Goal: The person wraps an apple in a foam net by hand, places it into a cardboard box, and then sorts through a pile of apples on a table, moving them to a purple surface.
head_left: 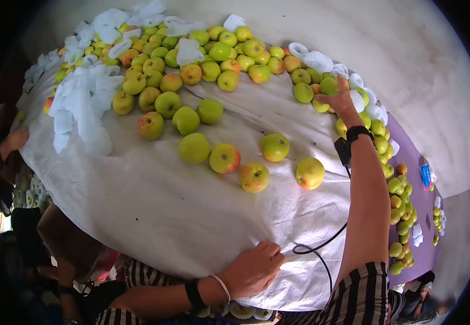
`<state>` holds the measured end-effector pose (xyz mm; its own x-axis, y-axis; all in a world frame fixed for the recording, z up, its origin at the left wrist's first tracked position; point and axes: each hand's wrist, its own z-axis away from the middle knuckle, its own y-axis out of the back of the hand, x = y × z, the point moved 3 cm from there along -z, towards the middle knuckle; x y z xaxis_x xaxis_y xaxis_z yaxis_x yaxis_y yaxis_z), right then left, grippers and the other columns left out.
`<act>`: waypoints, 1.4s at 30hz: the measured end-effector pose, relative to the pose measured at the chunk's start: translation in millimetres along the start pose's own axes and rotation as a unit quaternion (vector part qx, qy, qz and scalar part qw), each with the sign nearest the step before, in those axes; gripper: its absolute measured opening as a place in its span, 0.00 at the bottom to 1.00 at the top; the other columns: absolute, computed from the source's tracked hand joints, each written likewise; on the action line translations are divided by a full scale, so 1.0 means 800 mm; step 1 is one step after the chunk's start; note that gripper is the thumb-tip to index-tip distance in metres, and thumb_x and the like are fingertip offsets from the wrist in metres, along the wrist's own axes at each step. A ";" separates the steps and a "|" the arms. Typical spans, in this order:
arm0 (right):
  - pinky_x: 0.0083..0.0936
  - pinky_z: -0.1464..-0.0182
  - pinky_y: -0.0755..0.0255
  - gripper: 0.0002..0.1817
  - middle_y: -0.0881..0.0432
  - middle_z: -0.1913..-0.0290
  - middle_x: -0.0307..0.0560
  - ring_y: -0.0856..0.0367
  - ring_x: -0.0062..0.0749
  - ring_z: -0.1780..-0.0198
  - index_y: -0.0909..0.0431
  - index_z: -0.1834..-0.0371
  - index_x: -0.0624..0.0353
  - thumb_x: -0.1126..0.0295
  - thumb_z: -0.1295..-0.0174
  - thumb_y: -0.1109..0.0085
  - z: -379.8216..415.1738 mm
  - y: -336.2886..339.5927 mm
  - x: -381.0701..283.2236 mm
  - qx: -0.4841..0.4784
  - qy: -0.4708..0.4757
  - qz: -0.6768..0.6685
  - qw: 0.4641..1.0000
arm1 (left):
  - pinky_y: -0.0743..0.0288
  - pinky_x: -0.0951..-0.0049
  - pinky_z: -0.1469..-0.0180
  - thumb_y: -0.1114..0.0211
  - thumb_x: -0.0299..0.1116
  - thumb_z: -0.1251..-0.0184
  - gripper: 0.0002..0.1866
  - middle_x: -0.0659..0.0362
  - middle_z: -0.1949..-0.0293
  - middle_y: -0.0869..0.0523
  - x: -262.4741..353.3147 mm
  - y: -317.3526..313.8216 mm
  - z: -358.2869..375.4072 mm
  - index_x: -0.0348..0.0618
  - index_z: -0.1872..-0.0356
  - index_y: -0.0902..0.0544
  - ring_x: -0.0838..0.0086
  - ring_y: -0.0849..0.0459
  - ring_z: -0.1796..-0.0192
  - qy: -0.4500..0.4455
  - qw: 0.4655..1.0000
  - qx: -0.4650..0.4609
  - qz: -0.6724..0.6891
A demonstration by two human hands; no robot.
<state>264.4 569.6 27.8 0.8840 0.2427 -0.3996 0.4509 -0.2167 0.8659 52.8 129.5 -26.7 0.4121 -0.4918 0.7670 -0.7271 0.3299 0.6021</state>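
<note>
My right hand (342,102) is stretched out over the apples at the right side of the cloth, thumb spread from the fingers. A green apple (328,86) lies right by its thumb and fingers; no grip on it shows. White foam fruit nets (357,101) lie beside this hand. My left hand (254,271) rests on the pale cloth (191,216) near the front edge, fingers curled in, with nothing visible in them. Several loose apples, among them a yellow-green apple (309,173) and a red-blushed apple (224,158), lie between my hands.
A large apple heap (208,51) spreads along the back, with piled foam nets (86,103) at left. A black cable (313,250) hangs from my right wrist across the cloth. More apples (403,203) lie on a purple surface (424,238). Another person's hand (15,140) is at the left edge.
</note>
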 end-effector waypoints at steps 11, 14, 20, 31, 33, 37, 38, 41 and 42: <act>0.42 0.24 0.33 0.65 0.32 0.27 0.71 0.33 0.63 0.24 0.45 0.18 0.58 0.54 0.61 0.14 0.021 -0.027 -0.014 -0.035 -0.015 0.058 0.998 | 0.20 0.63 0.51 0.31 0.30 0.34 0.10 0.54 0.53 0.21 0.000 -0.005 0.001 0.41 0.56 0.22 0.60 0.20 0.53 -0.012 0.999 -0.005 -0.036; 0.42 0.26 0.30 0.63 0.26 0.32 0.69 0.27 0.61 0.28 0.45 0.19 0.61 0.54 0.57 0.15 0.031 -0.033 -0.042 -0.052 0.002 0.022 0.998 | 0.21 0.63 0.51 0.31 0.30 0.34 0.10 0.54 0.53 0.21 0.001 -0.005 0.001 0.41 0.56 0.22 0.60 0.20 0.52 -0.004 0.999 -0.011 -0.042; 0.41 0.33 0.25 0.56 0.17 0.40 0.68 0.17 0.57 0.37 0.44 0.22 0.64 0.54 0.49 0.18 0.034 -0.044 -0.061 -0.078 -0.022 -0.080 0.993 | 0.21 0.63 0.51 0.31 0.30 0.34 0.10 0.54 0.54 0.22 0.003 -0.004 0.000 0.42 0.56 0.21 0.61 0.21 0.52 -0.007 0.999 -0.008 -0.040; 0.46 0.39 0.21 0.46 0.15 0.44 0.69 0.16 0.60 0.40 0.33 0.33 0.71 0.44 0.42 0.29 0.055 -0.068 -0.183 -0.068 0.044 0.052 0.995 | 0.21 0.63 0.51 0.31 0.31 0.34 0.09 0.54 0.56 0.21 0.003 -0.003 -0.004 0.42 0.57 0.21 0.60 0.20 0.53 -0.013 0.999 -0.011 -0.049; 0.45 0.40 0.20 0.42 0.15 0.45 0.66 0.15 0.58 0.40 0.30 0.35 0.69 0.45 0.42 0.28 0.072 -0.067 -0.215 -0.118 0.068 0.075 0.988 | 0.21 0.62 0.51 0.31 0.31 0.33 0.09 0.54 0.55 0.20 0.002 -0.005 -0.004 0.42 0.57 0.21 0.60 0.19 0.53 -0.011 0.999 -0.010 -0.046; 0.44 0.42 0.20 0.37 0.14 0.45 0.63 0.14 0.55 0.43 0.24 0.42 0.66 0.46 0.43 0.27 0.081 -0.070 -0.243 -0.146 0.079 0.101 0.981 | 0.22 0.64 0.50 0.31 0.31 0.34 0.09 0.53 0.57 0.22 0.007 -0.002 -0.004 0.40 0.58 0.21 0.61 0.21 0.53 -0.008 0.999 -0.001 -0.042; 0.44 0.43 0.20 0.36 0.13 0.46 0.64 0.13 0.54 0.44 0.24 0.43 0.66 0.45 0.43 0.27 0.079 -0.077 -0.241 -0.136 0.088 0.114 0.980 | 0.23 0.65 0.50 0.32 0.31 0.35 0.10 0.53 0.57 0.23 0.008 0.000 -0.004 0.40 0.59 0.21 0.61 0.22 0.53 -0.009 0.999 0.001 -0.042; 0.46 0.43 0.20 0.31 0.13 0.49 0.65 0.13 0.57 0.45 0.21 0.44 0.64 0.50 0.42 0.29 0.063 -0.084 -0.222 -0.117 0.079 0.121 0.983 | 0.21 0.61 0.51 0.31 0.31 0.32 0.09 0.53 0.55 0.20 0.006 -0.002 -0.003 0.42 0.57 0.20 0.59 0.19 0.54 -0.003 0.999 0.001 -0.034; 0.46 0.43 0.20 0.28 0.13 0.49 0.65 0.13 0.58 0.45 0.20 0.45 0.63 0.53 0.41 0.30 0.053 -0.087 -0.209 -0.112 0.073 0.093 0.987 | 0.21 0.61 0.52 0.31 0.31 0.32 0.09 0.53 0.55 0.20 0.006 -0.002 -0.003 0.42 0.57 0.20 0.59 0.19 0.54 -0.005 0.999 0.000 -0.033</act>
<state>90.6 504.4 21.6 0.9144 0.3556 -0.1933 0.2287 -0.0599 0.9717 56.9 128.6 -23.3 0.4529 -0.5210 0.7235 -0.6987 0.2967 0.6510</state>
